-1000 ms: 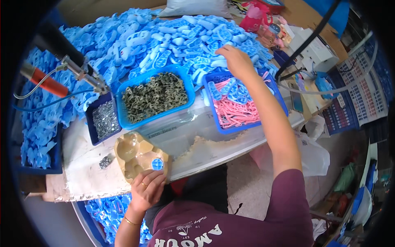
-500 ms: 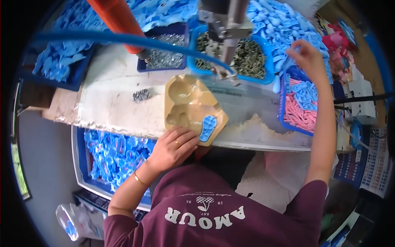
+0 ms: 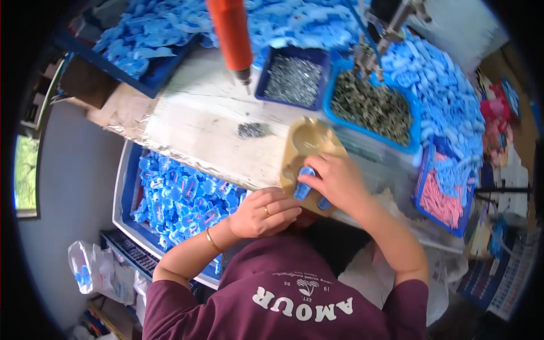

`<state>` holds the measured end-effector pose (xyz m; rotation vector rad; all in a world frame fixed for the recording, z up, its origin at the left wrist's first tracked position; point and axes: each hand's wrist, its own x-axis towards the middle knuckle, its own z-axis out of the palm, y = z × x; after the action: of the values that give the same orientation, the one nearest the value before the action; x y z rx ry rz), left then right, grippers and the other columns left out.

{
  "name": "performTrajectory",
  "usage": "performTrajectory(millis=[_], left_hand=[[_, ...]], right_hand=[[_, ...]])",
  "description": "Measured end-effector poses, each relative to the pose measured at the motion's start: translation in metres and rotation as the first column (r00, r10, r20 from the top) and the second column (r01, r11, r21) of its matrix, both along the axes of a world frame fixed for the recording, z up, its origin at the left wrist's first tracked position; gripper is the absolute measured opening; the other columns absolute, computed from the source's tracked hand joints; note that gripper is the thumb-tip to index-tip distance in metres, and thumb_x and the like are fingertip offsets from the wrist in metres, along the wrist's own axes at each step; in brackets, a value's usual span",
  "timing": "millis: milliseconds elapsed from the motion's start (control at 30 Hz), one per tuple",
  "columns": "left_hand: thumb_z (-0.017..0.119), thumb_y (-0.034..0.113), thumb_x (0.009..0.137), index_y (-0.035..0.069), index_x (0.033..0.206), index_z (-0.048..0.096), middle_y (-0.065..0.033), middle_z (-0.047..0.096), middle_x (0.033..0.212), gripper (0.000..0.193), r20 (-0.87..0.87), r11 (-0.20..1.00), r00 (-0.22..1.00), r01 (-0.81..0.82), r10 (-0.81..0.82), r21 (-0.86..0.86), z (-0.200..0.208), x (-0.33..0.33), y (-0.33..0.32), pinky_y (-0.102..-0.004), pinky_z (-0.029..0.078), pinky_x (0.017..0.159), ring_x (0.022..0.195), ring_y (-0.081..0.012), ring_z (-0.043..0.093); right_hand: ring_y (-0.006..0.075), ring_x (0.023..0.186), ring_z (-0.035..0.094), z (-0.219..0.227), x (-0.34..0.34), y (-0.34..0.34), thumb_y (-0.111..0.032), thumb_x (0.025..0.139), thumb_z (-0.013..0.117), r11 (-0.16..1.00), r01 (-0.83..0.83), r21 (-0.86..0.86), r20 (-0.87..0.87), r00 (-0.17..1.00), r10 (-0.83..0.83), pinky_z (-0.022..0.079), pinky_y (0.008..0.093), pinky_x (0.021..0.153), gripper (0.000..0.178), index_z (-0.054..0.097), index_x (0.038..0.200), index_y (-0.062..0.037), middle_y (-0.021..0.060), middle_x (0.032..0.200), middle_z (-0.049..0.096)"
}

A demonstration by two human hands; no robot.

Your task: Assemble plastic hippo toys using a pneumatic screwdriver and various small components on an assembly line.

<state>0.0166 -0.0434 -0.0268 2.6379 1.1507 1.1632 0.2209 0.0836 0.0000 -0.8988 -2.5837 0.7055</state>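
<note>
My right hand (image 3: 338, 180) pinches a small blue plastic piece (image 3: 305, 182) over the left part of a tan moulded fixture (image 3: 289, 161). Partly covered by that hand, another blue piece (image 3: 324, 204) lies in the fixture's near right recess. My left hand (image 3: 264, 213), fingers bent and close together, grips the fixture's near left corner; its thumb is hidden. Left of the fixture, a small heap of metal screws (image 3: 250, 130) rests on the worktable (image 3: 192, 113).
An orange power screwdriver (image 3: 231, 34) hangs above the table. Behind stand a dark blue tray (image 3: 258, 90) of screws and a light blue basket (image 3: 416, 133) of dull metal parts. Blue parts (image 3: 442, 85) are piled right. A blue basket (image 3: 422, 175) holds pink and blue pieces; a bin (image 3: 119, 198) sits left.
My right hand has come from the parts pile at the far right to the fixture, bringing a blue piece. My left hand stays at the fixture's near corner. The view has shifted and turned.
</note>
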Motion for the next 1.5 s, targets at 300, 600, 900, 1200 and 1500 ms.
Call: performTrajectory(millis=[300,600,900,1200,1500], left_hand=[[0.069,0.014,0.089,0.008,0.112,0.066,-0.0137,0.066,0.120,0.024,0.018,0.810,0.810,-0.586,0.586,-0.011,-0.002,-0.148,0.139,-0.0459,0.046,0.098,0.113,-0.0377,0.058],[0.075,0.018,0.086,0.026,0.151,0.039,-0.0121,0.043,0.155,0.075,-0.273,0.455,0.379,-0.830,0.884,0.322,0.038,-0.241,0.310,-0.0480,0.047,0.106,0.128,-0.0388,0.053],[0.077,0.019,0.083,0.012,0.129,0.058,-0.0129,0.058,0.136,0.050,-0.430,0.665,0.547,-0.721,0.719,0.195,0.027,-0.248,0.257,-0.0433,0.054,0.093,0.120,-0.0352,0.059],[0.071,0.010,0.085,0.011,0.113,0.064,-0.0078,0.059,0.129,0.028,-0.362,0.686,0.666,-0.722,0.652,-0.090,0.008,-0.241,0.150,-0.0438,0.054,0.088,0.114,-0.0322,0.060],[0.074,0.030,0.083,0.012,0.128,0.061,-0.0116,0.055,0.142,0.050,-0.318,0.712,0.674,-0.702,0.667,0.005,0.058,-0.250,0.261,-0.0472,0.044,0.107,0.130,-0.0356,0.051]], right_hand=[[0.0262,0.072,0.070,0.027,0.008,0.007,-0.031,0.092,0.073,0.970,0.059,-0.235,-0.065,0.995,-0.076,0.054,0.0368,0.066,0.024,0.071,0.100,-0.0077,0.0105,0.090,0.073],[0.0290,0.080,0.071,0.023,0.008,-0.006,-0.020,0.093,0.072,0.976,0.023,-0.218,-0.006,1.000,-0.025,0.055,0.0361,0.070,0.016,0.074,0.103,-0.0083,0.0115,0.092,0.074],[0.0275,0.074,0.070,0.024,0.013,-0.011,-0.017,0.092,0.072,0.953,0.023,-0.302,-0.083,0.995,-0.050,0.054,0.0357,0.068,0.015,0.074,0.102,-0.0069,0.0116,0.089,0.073],[0.0229,0.072,0.069,0.029,-0.009,-0.013,-0.017,0.092,0.072,0.950,-0.079,-0.303,-0.063,0.996,0.062,0.054,0.0336,0.066,0.015,0.074,0.101,-0.0057,0.0102,0.085,0.072],[0.0204,0.074,0.071,0.042,-0.026,-0.014,-0.014,0.092,0.073,0.931,-0.001,-0.364,-0.047,0.999,-0.017,0.056,0.0309,0.069,0.015,0.074,0.102,-0.0040,0.0096,0.092,0.074]])
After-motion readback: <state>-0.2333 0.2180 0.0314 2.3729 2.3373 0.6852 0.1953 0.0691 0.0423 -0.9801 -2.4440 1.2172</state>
